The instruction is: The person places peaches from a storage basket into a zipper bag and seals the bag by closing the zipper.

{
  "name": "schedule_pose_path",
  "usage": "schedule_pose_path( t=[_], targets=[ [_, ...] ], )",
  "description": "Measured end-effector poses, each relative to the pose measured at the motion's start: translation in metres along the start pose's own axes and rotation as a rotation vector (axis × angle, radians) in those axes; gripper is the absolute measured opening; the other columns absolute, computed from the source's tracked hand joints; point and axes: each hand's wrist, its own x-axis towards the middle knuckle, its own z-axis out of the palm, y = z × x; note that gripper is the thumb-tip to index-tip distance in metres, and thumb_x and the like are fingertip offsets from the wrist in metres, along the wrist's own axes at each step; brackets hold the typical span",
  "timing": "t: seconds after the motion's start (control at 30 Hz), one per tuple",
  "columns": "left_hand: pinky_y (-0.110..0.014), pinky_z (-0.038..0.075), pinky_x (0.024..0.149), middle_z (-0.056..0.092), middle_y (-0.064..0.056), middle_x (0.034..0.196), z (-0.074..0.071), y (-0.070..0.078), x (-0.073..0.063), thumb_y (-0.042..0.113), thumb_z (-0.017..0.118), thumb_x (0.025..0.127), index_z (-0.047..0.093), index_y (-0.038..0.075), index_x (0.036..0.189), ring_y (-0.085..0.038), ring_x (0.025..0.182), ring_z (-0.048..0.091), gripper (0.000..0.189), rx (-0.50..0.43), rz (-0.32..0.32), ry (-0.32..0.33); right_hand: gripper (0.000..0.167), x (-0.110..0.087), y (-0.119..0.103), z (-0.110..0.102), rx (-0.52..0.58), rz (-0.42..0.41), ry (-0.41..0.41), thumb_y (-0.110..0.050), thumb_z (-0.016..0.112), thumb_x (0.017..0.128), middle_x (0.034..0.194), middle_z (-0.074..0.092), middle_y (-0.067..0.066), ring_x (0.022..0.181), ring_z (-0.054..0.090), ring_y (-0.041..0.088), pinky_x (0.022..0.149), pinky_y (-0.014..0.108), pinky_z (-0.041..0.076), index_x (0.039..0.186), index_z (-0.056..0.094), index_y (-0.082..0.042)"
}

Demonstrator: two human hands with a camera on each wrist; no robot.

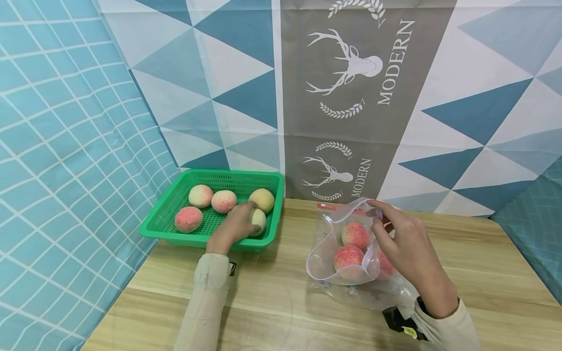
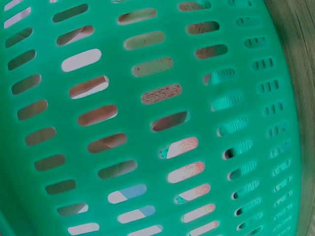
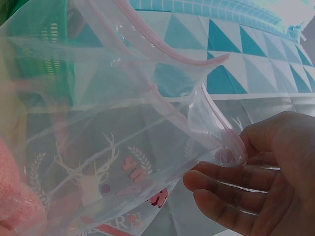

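My left hand point(image 1: 233, 225) reaches over the near rim of a green plastic basket point(image 1: 151, 229) and grips a pale peach point(image 1: 258, 220) at its right end. The basket's slotted wall point(image 2: 118, 103) fills the left wrist view and hides most of that hand. On the right, my right hand point(image 1: 408, 243) pinches the edge of a clear zip bag point(image 1: 322, 256), holding its mouth wide. The right wrist view shows thumb and fingers at the bag's rim point(image 3: 231, 147). Inside the bag lie red peaches point(image 1: 349, 257), one partly hidden behind the front film.
Several other peaches lie in the basket, among them a yellowish one point(image 1: 262, 200) beside the gripped one and a red one point(image 1: 189, 219) at the left. Both containers stand on a wooden table point(image 1: 272, 297). Behind it rises a patterned backdrop point(image 1: 333, 122); blue grid cloth point(image 1: 66, 170) hangs at left.
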Motion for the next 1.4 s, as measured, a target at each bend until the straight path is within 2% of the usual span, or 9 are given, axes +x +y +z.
schedule_pose_path(
  t=[0.5, 0.87, 1.4],
  targets=[
    [-0.048, 0.054, 0.08, 0.061, -0.022, 0.122, -0.001, 0.003, -0.004, 0.013, 0.077, 0.087, 0.054, -0.001, 0.135, -0.034, 0.102, 0.063, 0.056, -0.011, 0.006, 0.008, 0.037, 0.0, -0.002, -0.001, -0.002, 0.0, -0.01, 0.003, 0.063, 0.089, 0.08, 0.067, 0.001, 0.067, 0.056, 0.012, 0.051, 0.023, 0.045, 0.125, 0.066, -0.003],
    [-0.049, 0.052, 0.089, 0.057, -0.019, 0.136, -0.007, 0.015, -0.007, 0.013, 0.078, 0.086, 0.053, 0.001, 0.139, -0.034, 0.118, 0.058, 0.06, -0.013, 0.022, 0.027, 0.036, -0.001, -0.001, 0.0, -0.007, 0.0, -0.009, 0.004, 0.062, 0.088, 0.078, 0.066, 0.0, 0.066, 0.055, 0.012, 0.051, 0.022, 0.043, 0.123, 0.067, -0.003],
    [-0.05, 0.053, 0.084, 0.056, -0.021, 0.132, -0.019, 0.026, -0.011, 0.016, 0.079, 0.085, 0.053, 0.003, 0.139, -0.034, 0.109, 0.06, 0.062, 0.012, 0.01, 0.052, 0.036, 0.0, -0.001, -0.001, -0.008, 0.009, -0.017, 0.004, 0.062, 0.088, 0.08, 0.067, 0.002, 0.067, 0.056, 0.013, 0.052, 0.023, 0.045, 0.124, 0.066, -0.002]
  ],
)
